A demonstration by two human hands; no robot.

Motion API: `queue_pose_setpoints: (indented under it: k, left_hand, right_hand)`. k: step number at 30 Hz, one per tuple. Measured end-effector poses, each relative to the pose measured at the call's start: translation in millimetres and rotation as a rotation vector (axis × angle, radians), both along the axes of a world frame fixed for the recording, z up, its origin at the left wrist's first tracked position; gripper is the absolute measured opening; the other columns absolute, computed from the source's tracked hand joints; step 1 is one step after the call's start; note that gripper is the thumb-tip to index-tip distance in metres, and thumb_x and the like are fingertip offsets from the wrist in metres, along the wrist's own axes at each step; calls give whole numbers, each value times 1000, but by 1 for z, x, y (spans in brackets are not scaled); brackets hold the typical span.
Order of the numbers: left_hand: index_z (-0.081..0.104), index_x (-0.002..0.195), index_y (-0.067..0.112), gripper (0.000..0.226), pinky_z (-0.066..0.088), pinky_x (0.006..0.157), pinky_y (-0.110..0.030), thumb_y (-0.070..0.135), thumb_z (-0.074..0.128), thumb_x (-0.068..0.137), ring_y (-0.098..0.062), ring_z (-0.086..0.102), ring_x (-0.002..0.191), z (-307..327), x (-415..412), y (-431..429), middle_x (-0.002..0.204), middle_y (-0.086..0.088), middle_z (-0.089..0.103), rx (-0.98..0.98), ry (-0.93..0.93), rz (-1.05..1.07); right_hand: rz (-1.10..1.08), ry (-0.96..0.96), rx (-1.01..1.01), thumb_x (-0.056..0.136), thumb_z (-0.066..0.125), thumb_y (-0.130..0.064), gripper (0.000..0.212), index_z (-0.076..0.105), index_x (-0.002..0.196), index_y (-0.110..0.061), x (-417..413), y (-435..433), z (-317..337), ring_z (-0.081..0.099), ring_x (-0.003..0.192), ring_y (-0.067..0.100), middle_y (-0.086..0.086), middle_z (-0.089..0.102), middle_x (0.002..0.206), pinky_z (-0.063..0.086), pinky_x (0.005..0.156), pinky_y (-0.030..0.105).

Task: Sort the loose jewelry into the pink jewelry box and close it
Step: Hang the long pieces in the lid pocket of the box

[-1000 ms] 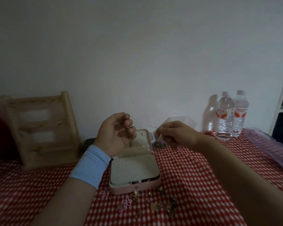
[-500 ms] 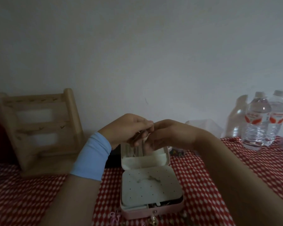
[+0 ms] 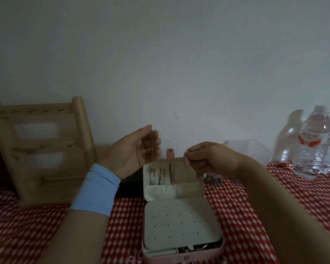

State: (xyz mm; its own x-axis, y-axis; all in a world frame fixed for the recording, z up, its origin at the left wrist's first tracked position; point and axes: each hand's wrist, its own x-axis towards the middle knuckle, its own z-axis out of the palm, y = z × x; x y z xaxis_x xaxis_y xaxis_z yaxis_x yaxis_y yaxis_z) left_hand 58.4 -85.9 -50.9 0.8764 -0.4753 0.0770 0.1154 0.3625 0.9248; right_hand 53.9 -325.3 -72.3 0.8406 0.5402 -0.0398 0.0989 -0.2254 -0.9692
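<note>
Pink jewelry box (image 3: 181,252) — small hinged case with a white dotted insert — sits open on the red-and-white checked tabletop (image 3: 242,206), lid (image 3: 171,180) upright at the back; several thin chains already hang inside the lid, exact number unclear; a few small pieces show in the front compartment, too dark to count. Thin silver chain (image 3: 169,138) stretched in the air above the lid between two hands; left hand (image 3: 133,149) pinched shut on one end, right hand (image 3: 206,159) pinched shut on the other. Judged: mid-task — this chain not yet hung, box not closed; a pink trinket (image 3: 134,259) lies loose at the bottom edge, more may be out of view. Counts: one box, one held chain, two clear plastic water bottles (image 3: 316,145), one wooden slatted rack (image 3: 40,147), one light-blue wristband (image 3: 95,189).
</note>
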Motion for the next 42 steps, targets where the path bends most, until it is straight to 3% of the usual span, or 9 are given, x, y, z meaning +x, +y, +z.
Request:
queue_pose_setpoints:
  k: [3, 6, 11, 16, 20, 25, 32, 38, 42]
  left_hand:
    - [71, 98, 12, 27, 55, 71, -31, 29, 51, 90, -22, 67, 85, -7, 5, -7, 102, -9, 72, -13, -79, -48]
    - [61, 123, 16, 28, 52, 73, -31, 19, 49, 98, -28, 65, 102, -9, 3, -13, 120, -10, 69, 278, -234, -28]
    - [60, 129, 27, 34, 54, 87, -34, 16, 59, 96, -21, 70, 97, -14, -1, -19, 111, -1, 74, 629, -423, 14]
    - [73, 105, 17, 15, 53, 71, -20, 19, 67, 91, -10, 66, 76, -17, 0, -27, 89, -5, 74, 759, -504, 131]
    - [68, 92, 11, 12, 54, 72, -25, 15, 58, 97, -16, 62, 77, -19, 1, -29, 83, -7, 67, 538, -420, 152]
    - [63, 95, 15, 12, 50, 91, -40, 21, 54, 99, -20, 67, 85, -20, 2, -31, 82, -4, 71, 461, -366, 134]
    - [64, 94, 14, 12, 53, 89, -35, 19, 54, 99, -17, 69, 87, -18, 2, -29, 89, -7, 74, 476, -359, 97]
    - [65, 86, 7, 21, 52, 77, -26, 15, 49, 97, -17, 63, 84, -19, 3, -27, 89, -8, 69, 407, -231, -52]
    - [58, 60, 18, 27, 52, 71, -28, 24, 54, 86, -18, 63, 75, -21, 3, -29, 84, -7, 67, 224, -110, -134]
  right_hand:
    - [-19, -94, -105, 101, 48, -13, 31, 68, 77, -9, -2, 6, 2, 25, 56, 19, 3, 29, 61, 37, 56, 31]
    - [-48, -218, -169, 93, 53, -7, 24, 71, 78, -9, -6, 9, 9, 40, 55, 16, 4, 44, 60, 41, 52, 25]
    - [-165, -434, -299, 88, 55, 4, 25, 73, 82, -13, -10, 10, 17, 57, 59, 17, 9, 62, 68, 52, 59, 30]
    - [-333, -548, -211, 96, 54, -2, 27, 71, 85, -20, -8, 15, 13, 62, 56, 20, -7, 68, 72, 58, 56, 34]
    - [-385, -506, -77, 99, 58, -9, 15, 71, 95, -14, -6, 22, 9, 57, 55, 20, 1, 67, 76, 57, 52, 30]
    - [-243, -295, 39, 104, 51, -18, 35, 71, 86, 4, -12, 24, 9, 46, 52, 17, 5, 62, 67, 48, 50, 28]
    - [-268, -304, 45, 92, 70, -14, 13, 78, 83, -8, -11, 18, 8, 46, 56, 14, 9, 67, 72, 45, 49, 23]
    - [-147, -84, 111, 98, 50, -9, 28, 69, 78, -6, -9, 8, 4, 50, 61, 19, 7, 56, 74, 48, 55, 31]
    - [-91, -14, 148, 95, 46, -20, 27, 62, 75, -10, -4, 6, -3, 51, 63, 21, 7, 53, 74, 48, 58, 33]
